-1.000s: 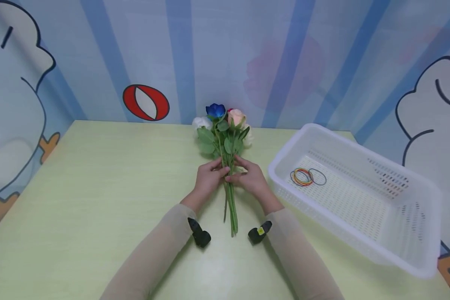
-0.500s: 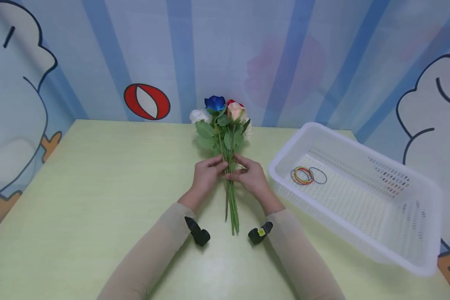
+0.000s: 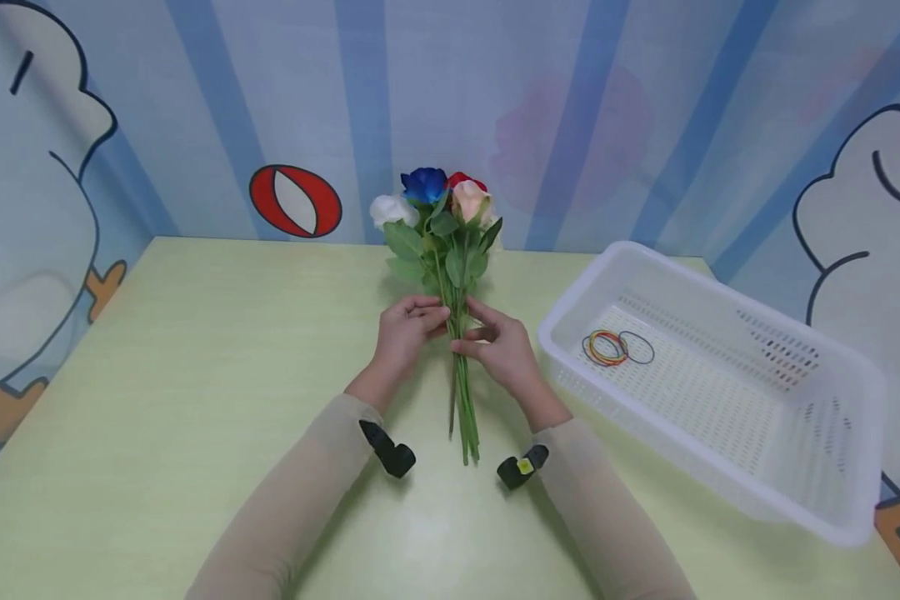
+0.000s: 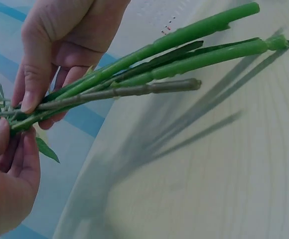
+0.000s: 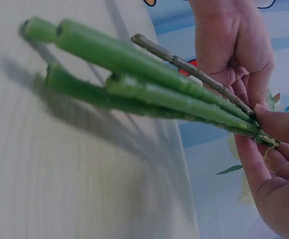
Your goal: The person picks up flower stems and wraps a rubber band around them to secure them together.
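Observation:
A bunch of artificial roses [image 3: 456, 258] stands upright between my hands, with blue, red, peach and white heads over green leaves. My left hand [image 3: 405, 333] pinches the stems from the left, just under the leaves. From the right, my right hand [image 3: 504, 346] pinches them with thumb and fingers, its thumb slightly lower. Below the hands the thick green stems [image 5: 134, 59] spread apart, and one thinner brown stem [image 4: 149, 88] runs beside them. In both wrist views the stem ends show above the table, casting shadows on it.
A white perforated plastic basket [image 3: 705, 500] stands on the right of the pale table [image 3: 217, 400]. Several coloured rubber bands [image 3: 606, 348] lie inside it at the left end. A blue striped cartoon backdrop [image 3: 450, 100] rises behind the table.
The bouquet has risen and its heads now reach higher against the backdrop, showing more of the red rose. My left hand has shifted up and slightly left; the right has barely moved.

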Action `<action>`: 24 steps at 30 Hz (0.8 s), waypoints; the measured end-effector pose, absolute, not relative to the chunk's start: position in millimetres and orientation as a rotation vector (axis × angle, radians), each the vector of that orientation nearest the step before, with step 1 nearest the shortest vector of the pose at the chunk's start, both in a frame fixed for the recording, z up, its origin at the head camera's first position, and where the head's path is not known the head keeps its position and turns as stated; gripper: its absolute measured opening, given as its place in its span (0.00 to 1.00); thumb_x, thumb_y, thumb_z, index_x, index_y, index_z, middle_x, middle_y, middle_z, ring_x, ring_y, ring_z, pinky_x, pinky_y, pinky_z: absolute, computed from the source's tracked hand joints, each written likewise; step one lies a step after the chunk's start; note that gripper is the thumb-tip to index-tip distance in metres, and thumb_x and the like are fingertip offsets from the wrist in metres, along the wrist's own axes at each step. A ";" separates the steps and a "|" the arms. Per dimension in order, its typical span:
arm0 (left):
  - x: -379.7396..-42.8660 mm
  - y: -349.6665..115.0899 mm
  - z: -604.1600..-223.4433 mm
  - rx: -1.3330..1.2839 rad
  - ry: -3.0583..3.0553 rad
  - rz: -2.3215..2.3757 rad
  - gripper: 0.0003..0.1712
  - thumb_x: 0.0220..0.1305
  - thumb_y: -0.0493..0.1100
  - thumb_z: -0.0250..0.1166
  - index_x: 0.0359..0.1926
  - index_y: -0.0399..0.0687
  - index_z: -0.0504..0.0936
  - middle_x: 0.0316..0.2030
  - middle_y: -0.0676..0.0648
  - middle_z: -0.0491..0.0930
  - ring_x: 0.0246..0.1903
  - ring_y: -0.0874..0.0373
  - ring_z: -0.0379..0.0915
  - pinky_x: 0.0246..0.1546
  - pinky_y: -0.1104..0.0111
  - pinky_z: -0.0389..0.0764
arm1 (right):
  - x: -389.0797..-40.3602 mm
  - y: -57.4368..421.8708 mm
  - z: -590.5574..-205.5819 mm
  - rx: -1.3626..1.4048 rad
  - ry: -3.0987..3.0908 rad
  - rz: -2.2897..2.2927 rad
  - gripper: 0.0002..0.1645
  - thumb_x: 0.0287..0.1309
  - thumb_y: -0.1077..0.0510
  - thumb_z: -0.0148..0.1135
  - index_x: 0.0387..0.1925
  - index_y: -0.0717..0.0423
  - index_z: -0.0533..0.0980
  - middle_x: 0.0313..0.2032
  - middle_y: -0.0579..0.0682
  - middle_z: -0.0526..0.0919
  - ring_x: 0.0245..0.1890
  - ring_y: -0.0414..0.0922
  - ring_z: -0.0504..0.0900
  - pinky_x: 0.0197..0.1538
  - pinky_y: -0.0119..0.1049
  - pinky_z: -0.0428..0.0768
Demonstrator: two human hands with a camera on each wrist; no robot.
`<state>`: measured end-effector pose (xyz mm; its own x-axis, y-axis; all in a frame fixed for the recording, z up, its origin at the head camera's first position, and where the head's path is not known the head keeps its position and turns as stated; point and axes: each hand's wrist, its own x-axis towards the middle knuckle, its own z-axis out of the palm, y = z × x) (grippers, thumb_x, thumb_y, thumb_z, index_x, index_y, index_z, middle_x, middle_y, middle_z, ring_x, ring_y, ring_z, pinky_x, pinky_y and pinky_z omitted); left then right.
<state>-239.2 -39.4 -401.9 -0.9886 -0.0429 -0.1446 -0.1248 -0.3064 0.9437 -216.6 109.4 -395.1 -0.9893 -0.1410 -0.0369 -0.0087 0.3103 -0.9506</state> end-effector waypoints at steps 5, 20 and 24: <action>-239.4 -46.3 -397.8 -0.129 1.789 2.456 0.14 0.64 0.28 0.61 0.50 0.33 0.74 0.29 0.51 0.79 0.29 0.61 0.80 0.43 0.66 0.82 | -211.5 108.1 -390.1 -0.168 2.434 -1.808 0.43 0.54 0.65 0.69 0.70 0.45 0.63 0.67 0.48 0.69 0.51 0.48 0.79 0.47 0.36 0.80; -236.9 -54.9 -382.4 0.090 1.887 2.308 0.08 0.72 0.39 0.55 0.35 0.41 0.72 0.33 0.50 0.77 0.33 0.59 0.78 0.39 0.68 0.81 | -206.5 106.9 -385.0 -0.242 2.469 -1.821 0.42 0.55 0.66 0.68 0.69 0.46 0.64 0.65 0.48 0.70 0.48 0.48 0.81 0.44 0.32 0.81; -238.3 -55.6 -380.3 0.120 1.938 2.276 0.10 0.72 0.42 0.56 0.32 0.42 0.70 0.32 0.48 0.77 0.31 0.59 0.78 0.38 0.68 0.81 | -204.3 105.7 -382.6 -0.262 2.463 -1.817 0.42 0.55 0.66 0.68 0.69 0.46 0.63 0.66 0.49 0.70 0.49 0.49 0.81 0.42 0.31 0.80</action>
